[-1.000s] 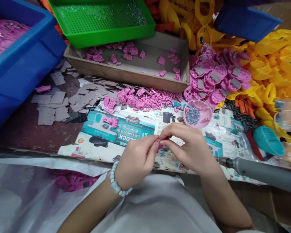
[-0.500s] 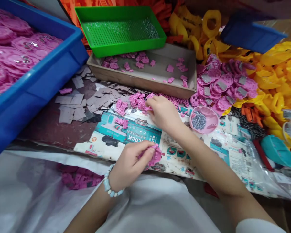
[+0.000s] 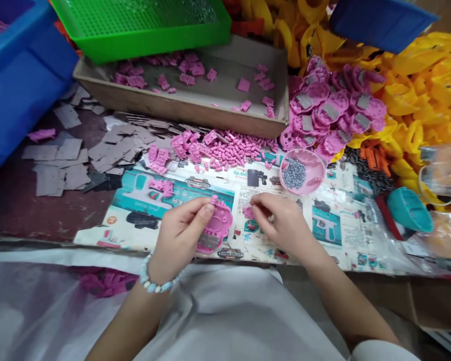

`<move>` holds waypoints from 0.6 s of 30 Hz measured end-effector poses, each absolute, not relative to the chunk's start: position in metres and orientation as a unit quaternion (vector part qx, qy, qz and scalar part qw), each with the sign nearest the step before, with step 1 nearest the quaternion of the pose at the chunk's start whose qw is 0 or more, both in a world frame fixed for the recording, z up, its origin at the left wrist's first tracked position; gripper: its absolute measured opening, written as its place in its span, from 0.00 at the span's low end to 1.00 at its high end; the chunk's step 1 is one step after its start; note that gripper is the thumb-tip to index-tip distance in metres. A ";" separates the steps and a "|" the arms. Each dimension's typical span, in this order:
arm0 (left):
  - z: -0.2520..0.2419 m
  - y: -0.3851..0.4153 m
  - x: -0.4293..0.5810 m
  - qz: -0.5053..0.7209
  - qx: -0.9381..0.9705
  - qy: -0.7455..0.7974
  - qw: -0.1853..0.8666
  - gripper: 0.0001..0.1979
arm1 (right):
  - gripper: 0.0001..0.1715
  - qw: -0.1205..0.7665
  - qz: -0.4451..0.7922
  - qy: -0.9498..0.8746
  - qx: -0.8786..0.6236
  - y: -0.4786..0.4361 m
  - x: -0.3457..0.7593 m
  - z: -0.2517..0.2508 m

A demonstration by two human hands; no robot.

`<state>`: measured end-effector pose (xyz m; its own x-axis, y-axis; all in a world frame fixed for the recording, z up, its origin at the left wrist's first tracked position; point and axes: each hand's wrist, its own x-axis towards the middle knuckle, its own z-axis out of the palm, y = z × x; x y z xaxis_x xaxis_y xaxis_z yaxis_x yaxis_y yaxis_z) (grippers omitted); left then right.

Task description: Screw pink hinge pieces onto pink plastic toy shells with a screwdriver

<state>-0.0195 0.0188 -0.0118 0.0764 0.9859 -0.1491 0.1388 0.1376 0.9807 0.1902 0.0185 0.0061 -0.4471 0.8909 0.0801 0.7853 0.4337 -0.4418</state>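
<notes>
Between the thumb and fingers of my left hand (image 3: 182, 235) is a pink plastic shell (image 3: 220, 220), its inner side facing up. A grey plate shows at the shell's lower end. To the right, my right hand (image 3: 281, 220) pinches a small pink plastic part (image 3: 249, 212), mostly hidden by the fingers and held apart from the shell. Beyond both hands lie a heap of small pink pegs (image 3: 235, 150) and some pink blocks (image 3: 184, 145). A pink bowl (image 3: 311, 173) of small metal screws (image 3: 293, 173) stands past my right hand.
Grey plates (image 3: 67, 165) lie at left beside a blue crate (image 3: 26, 75). A cardboard tray (image 3: 180, 108) with pink parts stands behind, under a green basket (image 3: 150, 37). Pink shells (image 3: 330, 110) and yellow parts (image 3: 417, 110) are piled right, near a teal cup (image 3: 409, 208).
My right hand has come back from the pink parts towards me with a small pink part in its fingers. The shell in my left hand now faces up more, and the view has shifted.
</notes>
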 end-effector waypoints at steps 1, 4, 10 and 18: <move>-0.011 0.020 -0.017 0.404 0.521 0.546 0.517 0.14 | 0.08 0.153 0.165 -0.837 -0.498 0.018 0.192 0.006; -0.012 0.021 -0.012 0.402 0.518 0.550 0.517 0.15 | 0.19 0.121 0.173 -0.879 -0.427 0.021 0.198 0.003; -0.016 0.023 -0.007 0.380 0.506 0.557 0.538 0.18 | 0.11 0.091 0.188 -0.878 -0.431 0.014 0.208 -0.001; -0.015 0.024 0.010 0.376 0.506 0.560 0.537 0.15 | 0.04 0.131 0.233 -0.845 -0.463 -0.008 0.206 0.002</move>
